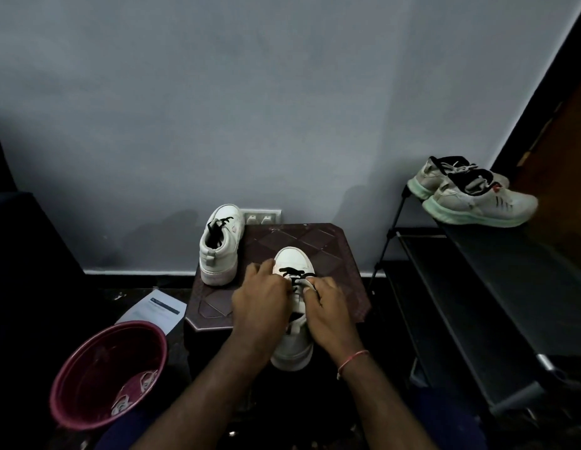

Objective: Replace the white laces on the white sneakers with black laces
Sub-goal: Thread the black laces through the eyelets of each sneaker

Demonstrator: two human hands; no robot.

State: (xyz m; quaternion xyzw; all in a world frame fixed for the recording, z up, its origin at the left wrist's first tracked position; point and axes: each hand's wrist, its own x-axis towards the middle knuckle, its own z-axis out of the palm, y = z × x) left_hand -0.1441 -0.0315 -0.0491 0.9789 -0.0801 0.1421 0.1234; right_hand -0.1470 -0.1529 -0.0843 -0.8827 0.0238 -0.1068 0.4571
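A white sneaker (294,259) lies on a dark brown stool (328,241), toe toward the wall, with a black lace (294,275) crossing its upper eyelets. My left hand (260,300) lies over the sneaker's left side, fingers curled at the lace. My right hand (328,306) covers the right side and pinches the lace near the eyelets. The hands hide the middle of the shoe. A second white sneaker (219,245) with a black lace (217,228) stands at the stool's back left corner, its heel toward me.
A maroon bucket (84,381) with white laces (136,393) inside stands on the floor at the left. A sheet of paper (156,310) lies beside the stool. A black shoe rack (497,287) at the right carries grey running shoes (477,199). A wall socket (261,217) sits behind the stool.
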